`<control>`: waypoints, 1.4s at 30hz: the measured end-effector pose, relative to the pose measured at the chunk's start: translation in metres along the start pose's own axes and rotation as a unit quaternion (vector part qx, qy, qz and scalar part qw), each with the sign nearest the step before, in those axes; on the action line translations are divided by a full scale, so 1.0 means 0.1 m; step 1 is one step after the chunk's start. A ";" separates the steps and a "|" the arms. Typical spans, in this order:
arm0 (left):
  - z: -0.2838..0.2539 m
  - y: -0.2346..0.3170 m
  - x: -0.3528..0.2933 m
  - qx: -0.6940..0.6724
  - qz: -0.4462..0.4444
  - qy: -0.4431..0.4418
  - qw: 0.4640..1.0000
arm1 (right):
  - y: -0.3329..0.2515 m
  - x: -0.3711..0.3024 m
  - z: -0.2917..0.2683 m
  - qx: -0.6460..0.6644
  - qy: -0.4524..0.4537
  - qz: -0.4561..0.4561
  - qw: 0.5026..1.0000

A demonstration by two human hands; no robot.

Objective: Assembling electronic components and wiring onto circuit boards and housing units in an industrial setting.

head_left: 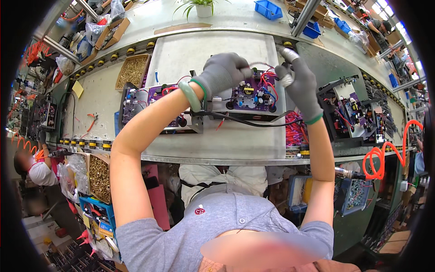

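Note:
Both of my hands wear grey gloves with green cuffs. My left hand (224, 72) is closed above the left side of a purple circuit board (250, 100) in an open black housing. A thin wire (260, 64) arcs from its fingertips toward the right; the grip itself is partly hidden. My right hand (299, 81) is raised at the board's right edge, its taped fingers apart and slightly blurred, with nothing visible in them. Red and blue wires (269, 86) rise from the board near it. Under my left forearm lies a second open unit (174, 122), partly covered.
A black cable (253, 121) crosses in front of the board. Red and purple wire parts (297, 129) fill a spot beside it. Further right stands another open unit (351, 109). A carton of small brass parts (132, 71) sits back left. An orange coiled hose (376, 158) hangs right.

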State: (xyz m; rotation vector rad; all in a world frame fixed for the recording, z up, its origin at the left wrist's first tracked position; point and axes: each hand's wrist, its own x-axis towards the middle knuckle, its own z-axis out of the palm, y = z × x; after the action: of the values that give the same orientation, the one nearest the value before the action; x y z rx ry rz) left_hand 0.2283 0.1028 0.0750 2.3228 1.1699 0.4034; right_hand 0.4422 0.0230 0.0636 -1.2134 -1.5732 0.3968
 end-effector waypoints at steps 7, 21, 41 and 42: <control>0.11 -0.13 0.19 0.011 0.029 -0.047 0.998 | 0.30 -0.09 0.01 -0.247 -0.061 -0.040 0.966; 0.04 -0.16 0.23 0.073 0.030 -0.110 0.991 | 0.25 -0.09 0.02 -0.154 -0.045 -0.018 0.987; -0.17 -0.02 0.63 0.275 0.032 -0.313 0.909 | 0.25 -0.08 0.03 -0.110 -0.039 -0.008 0.993; -0.15 -0.03 0.66 0.313 0.019 -0.338 0.887 | 0.25 -0.08 0.03 -0.103 -0.041 -0.002 0.994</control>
State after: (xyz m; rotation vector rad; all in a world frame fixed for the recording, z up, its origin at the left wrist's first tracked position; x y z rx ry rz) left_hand 0.2583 0.1623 0.0886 2.6484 0.9665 -0.8483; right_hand 0.4515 0.0278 0.0391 -1.3647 -1.7191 0.2897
